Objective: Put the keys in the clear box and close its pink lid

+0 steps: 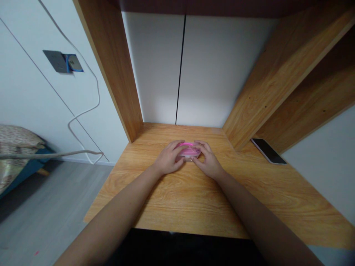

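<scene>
A small round container (189,151), pink on top with clear sides, sits on the wooden desk (177,207) between my two hands. My left hand (169,158) is curled round its left side, fingers over the top edge and thumb low at the front. From the right, my right hand (208,159) grips it in the same way, its thumb near the front lower edge. What is inside the container is too small to make out.
A dark-screened phone (268,150) lies on the desk to the right, beside a wooden upright (266,85). Another wooden panel (113,70) rises at left. A white cable (97,88) hangs by the wall socket (63,62). A bed corner (19,147) shows at far left.
</scene>
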`<state>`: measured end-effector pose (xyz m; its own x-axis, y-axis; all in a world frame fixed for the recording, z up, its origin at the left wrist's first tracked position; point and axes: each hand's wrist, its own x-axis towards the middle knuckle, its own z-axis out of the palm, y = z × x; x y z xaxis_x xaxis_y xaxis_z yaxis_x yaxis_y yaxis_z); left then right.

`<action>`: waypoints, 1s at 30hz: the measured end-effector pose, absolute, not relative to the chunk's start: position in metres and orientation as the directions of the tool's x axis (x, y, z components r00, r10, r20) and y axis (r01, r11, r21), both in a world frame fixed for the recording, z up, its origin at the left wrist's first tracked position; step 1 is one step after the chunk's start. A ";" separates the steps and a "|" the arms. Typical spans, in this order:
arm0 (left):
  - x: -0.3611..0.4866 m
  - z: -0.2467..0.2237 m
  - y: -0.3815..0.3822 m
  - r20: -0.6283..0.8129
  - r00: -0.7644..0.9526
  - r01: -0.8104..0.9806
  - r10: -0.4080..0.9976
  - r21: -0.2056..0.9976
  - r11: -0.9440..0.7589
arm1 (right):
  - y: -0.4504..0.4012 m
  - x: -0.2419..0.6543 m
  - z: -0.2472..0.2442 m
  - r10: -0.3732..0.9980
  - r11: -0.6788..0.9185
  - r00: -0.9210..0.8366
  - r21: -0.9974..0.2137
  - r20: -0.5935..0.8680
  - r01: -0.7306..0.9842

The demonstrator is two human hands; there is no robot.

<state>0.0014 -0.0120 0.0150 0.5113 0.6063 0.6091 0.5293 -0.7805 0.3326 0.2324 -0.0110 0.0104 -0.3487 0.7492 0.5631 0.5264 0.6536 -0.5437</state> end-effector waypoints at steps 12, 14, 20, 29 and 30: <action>-0.001 0.015 -0.011 0.574 0.535 0.539 0.620 0.333 -0.774 | -0.011 0.234 0.013 0.752 0.657 -0.376 -0.562 0.542 0.503; -0.001 0.015 -0.011 0.578 0.534 0.536 0.617 0.332 -0.776 | -0.010 0.234 0.012 0.753 0.655 -0.374 -0.564 0.541 0.504; 0.000 0.014 -0.010 0.597 0.528 0.504 0.605 0.353 -0.788 | -0.008 0.234 0.009 0.744 0.664 -0.365 -0.559 0.560 0.496; 0.000 0.013 -0.011 0.571 0.511 0.509 0.642 0.401 -0.762 | -0.010 0.233 0.011 0.737 0.675 -0.401 -0.555 0.544 0.486; -0.001 0.012 -0.011 0.569 0.512 0.508 0.643 0.403 -0.761 | -0.010 0.233 0.011 0.737 0.675 -0.401 -0.555 0.545 0.486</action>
